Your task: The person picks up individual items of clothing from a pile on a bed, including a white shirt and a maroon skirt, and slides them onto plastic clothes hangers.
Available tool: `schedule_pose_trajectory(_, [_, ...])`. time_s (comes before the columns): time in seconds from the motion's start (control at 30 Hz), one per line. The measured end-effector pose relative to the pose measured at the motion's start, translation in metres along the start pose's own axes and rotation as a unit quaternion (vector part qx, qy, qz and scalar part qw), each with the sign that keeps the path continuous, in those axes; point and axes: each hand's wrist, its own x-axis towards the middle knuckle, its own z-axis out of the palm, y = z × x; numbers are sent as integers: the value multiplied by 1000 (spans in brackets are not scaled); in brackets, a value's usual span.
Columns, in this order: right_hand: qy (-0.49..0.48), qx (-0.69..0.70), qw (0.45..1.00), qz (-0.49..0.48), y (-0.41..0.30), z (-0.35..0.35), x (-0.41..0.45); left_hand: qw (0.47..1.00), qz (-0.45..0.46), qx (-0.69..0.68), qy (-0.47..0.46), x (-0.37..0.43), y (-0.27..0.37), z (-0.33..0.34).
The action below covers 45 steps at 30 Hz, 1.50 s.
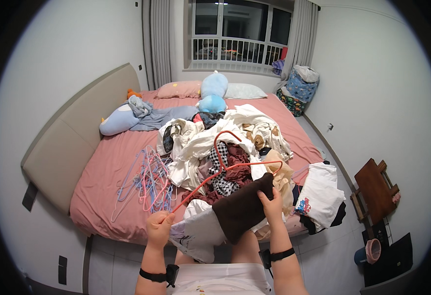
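My left hand (159, 228) grips the lower left end of a red clothes hanger (205, 180), whose hook points up and away from me. A dark brown cloth garment (243, 208) is pinched at its upper right corner by my right hand (272, 204), close to the hanger's right end. Pale grey printed fabric (200, 236) hangs beside the brown part below the hanger; whether the two are one garment I cannot tell. Beyond my hands a heap of clothes (200, 147) covers the middle of the bed, with white, maroon and black-and-white checked pieces.
Several tangled pink and blue hangers (151, 180) lie left on the pink bedsheet (97, 188). White folded-over clothes (320, 191) rest at the bed's right edge. Plush toys (117, 120) and pillows (180, 89) are farther back. A folding wooden table (376, 190) leans at the right wall near a bin (373, 250).
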Motion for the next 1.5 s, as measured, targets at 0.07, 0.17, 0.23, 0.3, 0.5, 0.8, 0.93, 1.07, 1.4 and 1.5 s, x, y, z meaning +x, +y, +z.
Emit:
schedule_pose_trajectory(0.07, [-17, -35, 999, -6, -21, -5, -5, 998, -59, 11, 19, -4, -6, -7])
schedule_pose_trajectory(0.17, [-188, 269, 898, 293, -31, -15, -2, 996, -84, 18, 13, -4, -11, -8])
schedule_pose_trajectory(0.23, [-186, 274, 909, 254, -32, -13, -3, 996, -83, 14, -9, -2, -13, -12])
schedule_pose_trajectory(0.3, [-164, 249, 940, 168, -42, -9, 1, 996, -82, 10, -29, 0, -13, -11])
schedule_pose_trajectory(0.5, [-21, 1, 1000, 22, -40, -24, 42, 997, -47, -23, -49, 3, -1, -16])
schedule_pose_trajectory(0.8, [131, -273, 932, -200, -46, -7, 23, 999, -42, -26, 13, 10, -1, -4])
schedule_pose_trajectory(0.93, [14, -33, 986, -165, -64, 20, -8, 1000, -20, 14, 1, 19, 2, 20])
schedule_pose_trajectory(1.07, [-187, 267, 945, -21, -100, 67, -51, 999, -14, 39, 0, 12, 9, 67])
schedule_pose_trajectory(1.4, [37, 488, 860, 145, -146, -2, -30, 937, 246, 64, -241, -2, 74, 150])
schedule_pose_trajectory(1.5, [94, 444, 879, 147, -140, -56, -30, 895, 275, 14, -352, -12, 65, 191])
